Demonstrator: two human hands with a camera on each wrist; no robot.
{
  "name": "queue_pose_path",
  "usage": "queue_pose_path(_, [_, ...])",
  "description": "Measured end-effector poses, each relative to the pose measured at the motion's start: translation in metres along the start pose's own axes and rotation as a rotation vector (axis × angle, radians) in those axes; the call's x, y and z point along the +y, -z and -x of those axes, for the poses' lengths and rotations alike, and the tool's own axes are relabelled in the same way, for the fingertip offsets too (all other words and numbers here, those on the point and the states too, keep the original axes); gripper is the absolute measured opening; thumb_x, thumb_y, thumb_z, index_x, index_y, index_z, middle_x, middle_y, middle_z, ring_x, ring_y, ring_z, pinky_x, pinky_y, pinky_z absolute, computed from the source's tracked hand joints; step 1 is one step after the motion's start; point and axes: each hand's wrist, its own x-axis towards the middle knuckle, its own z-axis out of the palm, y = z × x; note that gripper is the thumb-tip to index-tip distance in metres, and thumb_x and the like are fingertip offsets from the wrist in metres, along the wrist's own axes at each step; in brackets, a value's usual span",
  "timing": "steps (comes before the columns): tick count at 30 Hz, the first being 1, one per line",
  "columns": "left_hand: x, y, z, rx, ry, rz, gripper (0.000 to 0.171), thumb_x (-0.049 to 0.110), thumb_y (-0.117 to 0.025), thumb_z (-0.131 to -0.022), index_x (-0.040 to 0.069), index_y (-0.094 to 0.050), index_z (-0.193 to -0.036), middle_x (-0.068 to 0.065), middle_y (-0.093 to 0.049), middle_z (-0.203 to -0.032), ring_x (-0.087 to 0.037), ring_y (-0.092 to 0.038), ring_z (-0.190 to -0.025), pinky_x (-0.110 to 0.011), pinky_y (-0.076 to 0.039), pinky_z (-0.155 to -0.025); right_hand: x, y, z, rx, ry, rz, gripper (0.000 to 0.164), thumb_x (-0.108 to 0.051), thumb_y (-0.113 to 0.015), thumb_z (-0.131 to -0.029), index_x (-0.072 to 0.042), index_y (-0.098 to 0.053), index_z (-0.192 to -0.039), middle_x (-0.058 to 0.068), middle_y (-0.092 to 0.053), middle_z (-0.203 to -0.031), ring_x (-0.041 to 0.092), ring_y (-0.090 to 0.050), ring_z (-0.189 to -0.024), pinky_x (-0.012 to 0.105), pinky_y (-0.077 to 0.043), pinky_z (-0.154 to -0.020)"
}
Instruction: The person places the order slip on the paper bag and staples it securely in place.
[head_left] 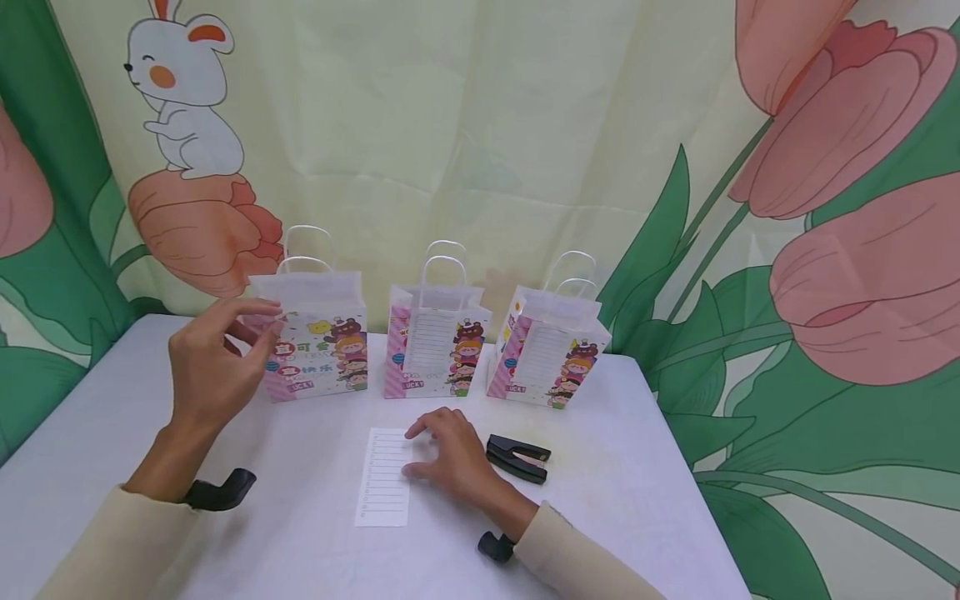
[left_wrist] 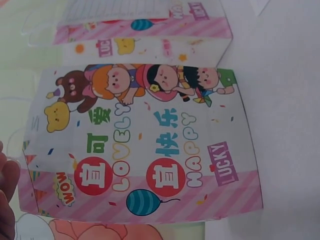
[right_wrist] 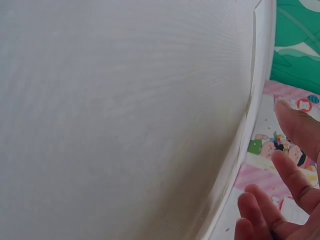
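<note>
My left hand (head_left: 221,362) is raised in front of the left paper gift bag (head_left: 318,354), near its upper left edge, thumb and fingers apart. In the left wrist view the fingertips (left_wrist: 9,175) show beside the top of this bag (left_wrist: 140,145), which has cartoon figures and pink stripes. My right hand (head_left: 450,454) hovers at the right edge of a lined paper slip (head_left: 384,479), its thumb and fingers spread; whether they touch the slip I cannot tell. The right wrist view shows the spread fingers (right_wrist: 295,182) with nothing between them.
Two similar bags, a middle one (head_left: 397,367) and a right one (head_left: 498,367), stand beside the left bag, each with a lined slip on its front. A black stapler (head_left: 517,458) lies right of my right hand. Behind the white-covered table (head_left: 300,542) hangs a printed curtain (head_left: 525,125).
</note>
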Motion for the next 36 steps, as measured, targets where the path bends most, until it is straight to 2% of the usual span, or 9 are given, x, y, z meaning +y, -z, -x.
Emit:
queue_pose_path(4, [-0.002,0.0,0.0,0.003,0.011,0.003,0.03,0.016,-0.083,-0.091,0.013,-0.08,-0.12,-0.011,-0.082,-0.11,0.02,-0.048,-0.073,-0.003,-0.042,-0.067,-0.003,-0.001,-0.001,-0.003,0.006,0.012,0.037,-0.031,-0.096,-0.079,-0.027,-0.077,-0.11,-0.006,-0.067,-0.12,0.011,-0.054,-0.108,0.036,-0.046,-0.095])
queue_pose_path(11, [-0.007,-0.002,0.002,0.011,0.029,-0.007,0.027,0.017,-0.083,-0.09,0.011,-0.081,-0.117,-0.011,-0.081,-0.109,0.01,-0.053,-0.071,-0.003,-0.042,-0.069,-0.004,-0.004,-0.003,-0.038,-0.001,0.039,0.036,-0.03,-0.096,-0.079,-0.027,-0.077,-0.111,-0.004,-0.066,-0.123,0.012,-0.053,-0.107,0.035,-0.047,-0.094])
queue_pose_path(14, [-0.008,-0.004,0.003,0.001,0.031,-0.012,0.027,0.017,-0.083,-0.091,0.012,-0.08,-0.117,-0.011,-0.08,-0.108,-0.001,-0.058,-0.069,-0.004,-0.042,-0.069,-0.004,-0.005,-0.002,-0.053,-0.01,0.054,0.036,-0.028,-0.095,-0.08,-0.027,-0.077,-0.11,-0.002,-0.066,-0.123,0.014,-0.054,-0.109,0.037,-0.049,-0.095])
queue_pose_path(18, [-0.009,-0.007,0.003,-0.015,0.032,-0.015,0.028,0.016,-0.083,-0.091,0.012,-0.08,-0.119,-0.011,-0.08,-0.108,-0.022,-0.066,-0.069,-0.002,-0.041,-0.072,-0.004,-0.006,-0.002,-0.065,-0.01,0.092,0.036,-0.028,-0.095,-0.08,-0.027,-0.076,-0.111,-0.002,-0.065,-0.124,0.017,-0.055,-0.115,0.041,-0.05,-0.1])
queue_pose_path(20, [-0.009,-0.008,0.002,-0.027,0.038,-0.012,0.029,0.015,-0.083,-0.091,0.012,-0.079,-0.119,-0.011,-0.079,-0.108,-0.027,-0.067,-0.07,-0.001,-0.041,-0.073,-0.004,-0.007,-0.002,-0.065,-0.008,0.113,0.036,-0.029,-0.095,-0.081,-0.027,-0.076,-0.112,-0.002,-0.065,-0.125,0.018,-0.055,-0.118,0.042,-0.05,-0.103])
queue_pose_path(28, [-0.011,-0.013,0.002,-0.057,0.068,-0.031,0.026,0.016,-0.082,-0.092,0.011,-0.079,-0.117,-0.012,-0.078,-0.1,-0.028,-0.067,-0.071,-0.003,-0.04,-0.072,-0.005,-0.007,-0.002,-0.075,0.004,0.124,0.038,-0.027,-0.094,-0.081,-0.027,-0.076,-0.114,-0.005,-0.064,-0.112,0.014,-0.054,-0.11,0.036,-0.049,-0.096])
queue_pose_path(36, [-0.013,-0.015,0.002,-0.068,0.075,-0.047,0.025,0.016,-0.082,-0.092,0.009,-0.079,-0.116,-0.013,-0.078,-0.094,-0.023,-0.062,-0.07,-0.008,-0.041,-0.068,-0.005,-0.008,-0.003,-0.072,0.023,0.146,0.036,-0.027,-0.094,-0.081,-0.028,-0.076,-0.112,-0.006,-0.069,-0.117,0.013,-0.054,-0.11,0.035,-0.048,-0.096])
